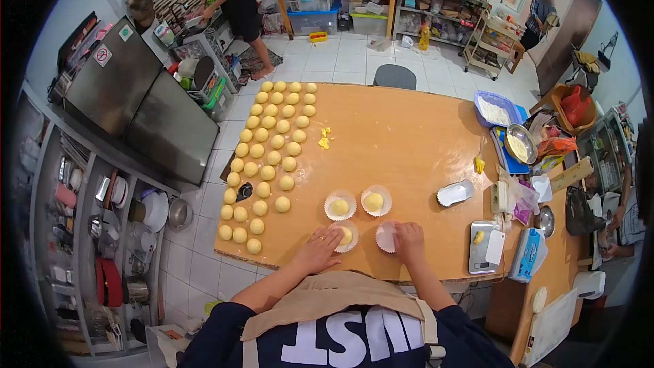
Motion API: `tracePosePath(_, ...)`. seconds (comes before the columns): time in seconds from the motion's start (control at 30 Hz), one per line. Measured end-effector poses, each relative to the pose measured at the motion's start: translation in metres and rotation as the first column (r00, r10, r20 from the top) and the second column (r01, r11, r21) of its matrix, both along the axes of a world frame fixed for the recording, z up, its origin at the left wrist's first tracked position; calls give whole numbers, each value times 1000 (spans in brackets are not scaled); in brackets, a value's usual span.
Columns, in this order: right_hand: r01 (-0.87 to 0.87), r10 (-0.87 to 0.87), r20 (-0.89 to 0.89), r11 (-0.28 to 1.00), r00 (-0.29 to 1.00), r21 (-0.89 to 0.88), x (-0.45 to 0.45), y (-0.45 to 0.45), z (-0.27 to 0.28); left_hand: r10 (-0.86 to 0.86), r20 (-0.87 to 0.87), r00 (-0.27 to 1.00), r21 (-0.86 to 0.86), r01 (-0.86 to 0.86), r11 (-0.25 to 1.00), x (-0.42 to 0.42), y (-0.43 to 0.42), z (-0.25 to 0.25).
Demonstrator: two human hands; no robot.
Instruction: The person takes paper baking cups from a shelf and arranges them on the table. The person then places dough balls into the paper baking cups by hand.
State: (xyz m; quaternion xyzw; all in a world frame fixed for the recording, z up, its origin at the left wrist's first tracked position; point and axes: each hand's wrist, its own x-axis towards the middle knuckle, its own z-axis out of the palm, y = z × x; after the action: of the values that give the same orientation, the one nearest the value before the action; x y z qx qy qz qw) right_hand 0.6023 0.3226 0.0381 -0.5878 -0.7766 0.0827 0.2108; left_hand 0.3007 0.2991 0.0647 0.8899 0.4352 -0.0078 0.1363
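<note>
My left hand (320, 248) is at the near edge of the wooden table, its fingers on a dough ball (346, 235) in a white paper cup. My right hand (409, 240) has its fingers at the rim of another paper cup (386, 237), in which no dough shows. Just beyond them are two paper cups, each with a dough ball, one at the left (340, 206) and one at the right (373, 202). Rows of pale yellow dough balls (273, 157) cover the table's left side.
A stack of paper cups (455, 193) and a scale (486, 247) lie to the right. Beyond are a metal bowl (520, 144) and a blue basket of flour (495, 108). Dough scraps (324, 142) lie mid-table. People stand at the back left and back right.
</note>
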Motion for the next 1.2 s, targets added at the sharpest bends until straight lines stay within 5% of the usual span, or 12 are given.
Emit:
tracePosePath(0.13,149,-151,-26,988,988,-45,10,15,11,2,-2,1000,-6,-2,1000,-2,0,4)
tracePosePath(0.43,360,-361,-396,930,844,-82,39,17,48,123,-67,990,55,-119,991,-2,-13,-4)
tracePosePath(0.53,319,-328,-491,942,807,-105,34,19,46,131,-81,988,53,-127,990,0,-13,-6)
tracePosePath(0.67,188,-208,-470,978,858,-90,9,11,47,42,-167,985,-45,-50,998,1,-9,6)
tracePosePath(0.77,84,-185,-440,968,879,-238,-8,-2,46,116,1,993,31,-116,993,0,-11,0)
tracePosePath(0.9,-67,-135,-424,901,896,-429,-19,-28,21,126,-37,991,71,-123,990,-1,-9,-3)
tracePosePath(1.07,94,-267,-371,901,889,-424,-24,-44,8,172,58,983,114,-178,977,-2,-10,-7)
tracePosePath(1.17,103,-242,-356,924,903,-369,-22,-43,8,103,-157,982,40,-98,994,-7,-12,-7)
tracePosePath(1.2,102,-241,-332,917,912,-385,-24,-44,19,134,-89,987,78,-127,989,-9,-14,-9)
